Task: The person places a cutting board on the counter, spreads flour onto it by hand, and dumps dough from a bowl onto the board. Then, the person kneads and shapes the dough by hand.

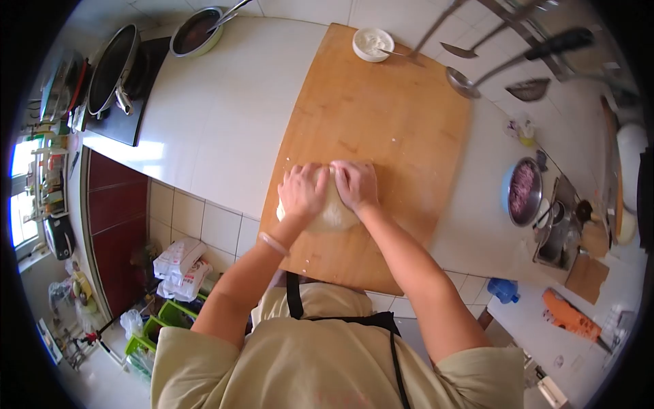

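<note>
A pale lump of dough lies on the wooden board, near its front edge. My left hand presses on the dough's left side, its fingers curled over the far edge. Against the far right part rests my right hand, fingers bent and gripping the dough. Both thumbs point toward each other near the middle. A pink bracelet circles my left wrist. Small crumbs of dough dot the board around the lump. The palms and the dough beneath them are hidden.
A white bowl of white powder stands at the board's far edge. Ladles hang on the right. A metal bowl of purple food sits right of the board. At far left are a pan and a bowl with utensils.
</note>
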Available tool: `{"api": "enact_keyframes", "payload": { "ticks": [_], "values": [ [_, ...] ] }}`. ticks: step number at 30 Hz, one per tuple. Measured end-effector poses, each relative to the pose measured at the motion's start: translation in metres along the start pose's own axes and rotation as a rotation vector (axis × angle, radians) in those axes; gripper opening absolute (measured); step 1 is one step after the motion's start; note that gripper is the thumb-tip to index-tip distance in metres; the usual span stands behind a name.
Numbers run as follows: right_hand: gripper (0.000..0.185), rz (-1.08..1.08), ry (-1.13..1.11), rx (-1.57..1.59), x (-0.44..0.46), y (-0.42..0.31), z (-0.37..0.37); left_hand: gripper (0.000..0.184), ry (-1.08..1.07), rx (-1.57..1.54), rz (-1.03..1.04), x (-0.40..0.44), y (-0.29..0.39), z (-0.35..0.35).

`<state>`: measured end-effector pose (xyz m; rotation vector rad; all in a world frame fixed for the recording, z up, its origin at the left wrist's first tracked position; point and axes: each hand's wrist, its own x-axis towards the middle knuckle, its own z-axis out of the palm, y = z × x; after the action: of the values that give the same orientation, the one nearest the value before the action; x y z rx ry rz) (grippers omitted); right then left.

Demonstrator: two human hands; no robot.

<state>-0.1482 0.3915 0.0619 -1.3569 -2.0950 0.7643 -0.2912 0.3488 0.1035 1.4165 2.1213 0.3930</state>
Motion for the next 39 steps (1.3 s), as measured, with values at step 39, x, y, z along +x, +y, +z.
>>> {"api": "enact_keyframes", "payload": {
  "ticks": [39],
  "values": [
    [0.048,0.630,0.522,0.308,-0.156,-0.012,0.010,0.048,0.222,-0.226,1.162,-0.042,0.024,0.031]
  ]
}}
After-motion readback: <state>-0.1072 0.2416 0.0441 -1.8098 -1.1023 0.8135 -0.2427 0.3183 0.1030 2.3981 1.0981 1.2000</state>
